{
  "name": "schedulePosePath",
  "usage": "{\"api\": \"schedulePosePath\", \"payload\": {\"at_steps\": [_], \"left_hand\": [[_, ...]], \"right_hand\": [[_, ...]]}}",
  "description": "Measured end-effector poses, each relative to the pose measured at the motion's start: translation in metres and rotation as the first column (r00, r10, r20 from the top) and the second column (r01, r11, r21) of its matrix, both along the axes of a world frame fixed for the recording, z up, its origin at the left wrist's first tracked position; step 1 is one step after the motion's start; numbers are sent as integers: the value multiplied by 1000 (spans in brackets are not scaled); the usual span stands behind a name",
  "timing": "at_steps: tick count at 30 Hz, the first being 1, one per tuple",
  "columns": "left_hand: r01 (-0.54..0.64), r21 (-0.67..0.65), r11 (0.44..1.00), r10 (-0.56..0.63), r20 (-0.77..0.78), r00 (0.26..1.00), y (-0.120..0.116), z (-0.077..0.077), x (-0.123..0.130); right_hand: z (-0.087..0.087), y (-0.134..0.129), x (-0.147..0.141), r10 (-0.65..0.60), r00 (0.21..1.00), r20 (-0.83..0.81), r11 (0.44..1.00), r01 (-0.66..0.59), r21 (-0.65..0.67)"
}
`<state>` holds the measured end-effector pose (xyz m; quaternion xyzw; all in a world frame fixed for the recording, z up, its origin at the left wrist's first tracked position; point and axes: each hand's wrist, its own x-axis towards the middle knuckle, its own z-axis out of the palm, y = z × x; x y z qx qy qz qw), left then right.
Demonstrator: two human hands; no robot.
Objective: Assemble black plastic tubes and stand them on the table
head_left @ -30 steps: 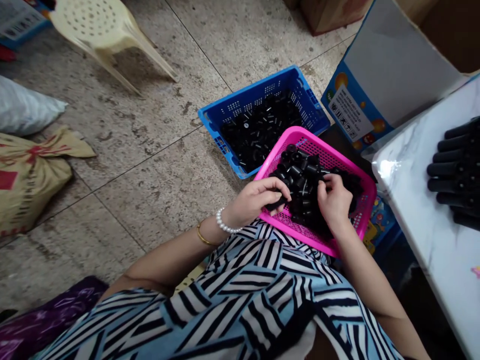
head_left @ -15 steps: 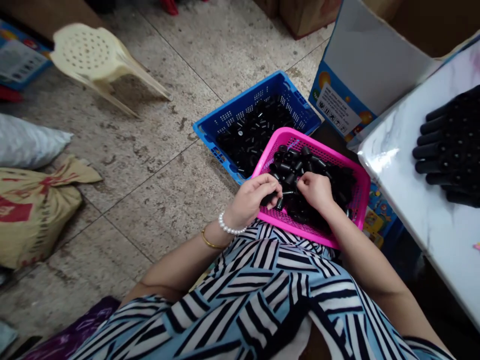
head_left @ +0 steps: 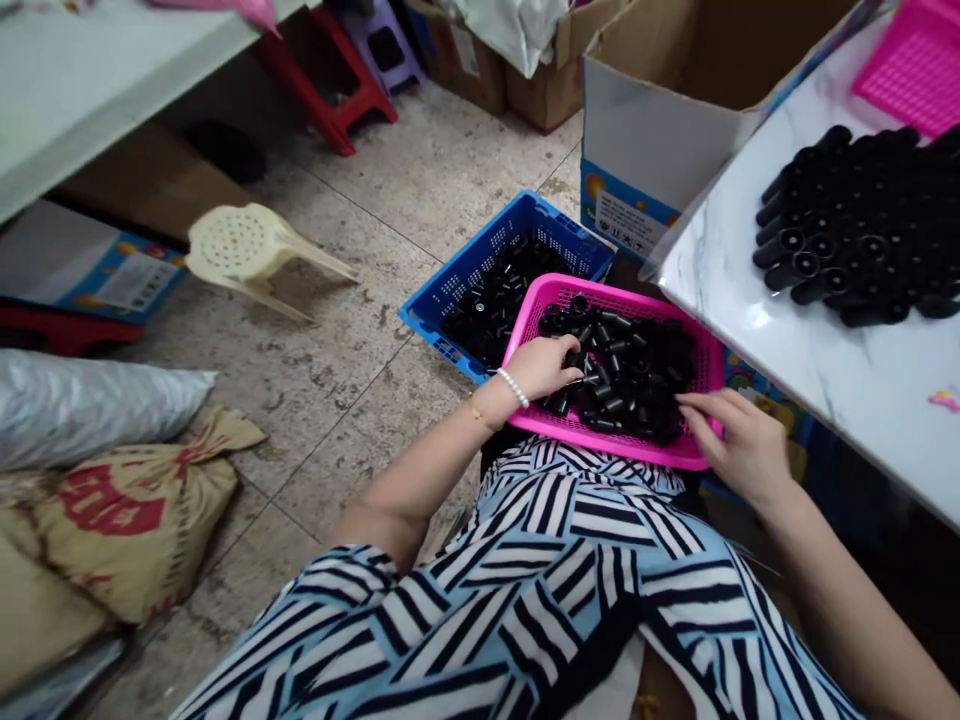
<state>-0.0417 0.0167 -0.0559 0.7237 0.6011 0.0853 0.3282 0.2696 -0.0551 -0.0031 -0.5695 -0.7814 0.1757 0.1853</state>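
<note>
Short black tubular pieces (head_left: pixel 615 350) fill a pink plastic basket (head_left: pixel 536 305) resting at my lap. My left hand (head_left: pixel 546 368), with a pearl bracelet at the wrist, is over the basket's left side, its fingers curled among the pieces. Whatever it grips is hidden by the fingers and the dark parts. At the basket's right rim is my right hand (head_left: pixel 742 440), thumb and forefinger drawn together over the pieces. What lies between those fingertips cannot be made out.
A blue crate (head_left: pixel 450 270) of black pieces stands on the floor behind the basket. Black tubes (head_left: pixel 862 240) are stacked on the white table (head_left: pixel 720 260) at right, beside another pink basket (head_left: pixel 915 70). A stool (head_left: pixel 240 245), sacks (head_left: pixel 142 530) and an open carton (head_left: pixel 637 130) stand around.
My right hand has moved from the basket's middle to its right rim. My left hand, which held a black piece, has reached slightly farther in. The view has tilted up and turned right.
</note>
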Motion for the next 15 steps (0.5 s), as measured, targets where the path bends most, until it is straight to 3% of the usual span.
{"api": "schedulePosePath", "payload": {"at_steps": [2, 5, 9, 12, 15], "left_hand": [[-10, -15, 1000, 9, -77, 997, 11, -6, 12], [-32, -9, 999, 30, -146, 989, 13, -10, 22], [-84, 15, 996, 85, -101, 991, -2, -8, 14], [-158, 41, 987, 156, 42, 987, -23, 1, -1], [-287, 19, 958, 275, 231, 933, -48, 9, -19]], "right_hand": [[-12, 33, -39, 67, 995, 76, 991, -57, -124], [-38, 73, -101, 94, 990, 108, 980, -73, -183], [-69, 92, -154, 115, 990, 83, 967, -92, -237], [-67, 90, -152, 154, 988, 0, 951, -149, -270], [-40, 75, -109, 197, 972, -130, 938, -226, -263]]}}
